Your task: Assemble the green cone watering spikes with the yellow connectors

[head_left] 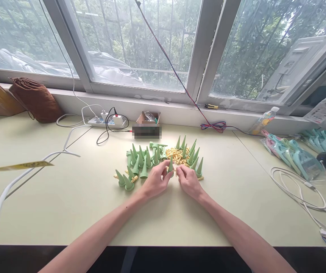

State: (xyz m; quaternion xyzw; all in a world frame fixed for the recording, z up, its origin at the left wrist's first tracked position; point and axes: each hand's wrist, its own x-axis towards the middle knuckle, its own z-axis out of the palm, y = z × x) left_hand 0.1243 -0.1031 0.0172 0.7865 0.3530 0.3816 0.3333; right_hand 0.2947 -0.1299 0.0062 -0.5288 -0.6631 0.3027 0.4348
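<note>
The green cone [171, 165] I'm watching sits just right of the frame's middle, upright in my left hand [158, 177]: a matte, muted green spike tapering to a fine tip, its lower part hidden by my grip. My left fingers pinch it between thumb and forefinger. Just beside it, my right hand [189, 181] has its fingers pressed together on what looks like a small yellow piece [176, 172], though it's too tiny from here for me to be sure.

Behind my hands, around the frame's center, I see a heap of yellow pegs [177, 154], with more green cones [144, 168] to its left, some upright and some lying down. All rest on the pale counter [66, 212]. At upper center is a small open cardboard box [148, 118]; at the right edge, bagged pastel clips [293, 153] lie near a coiled white cable [299, 197].
</note>
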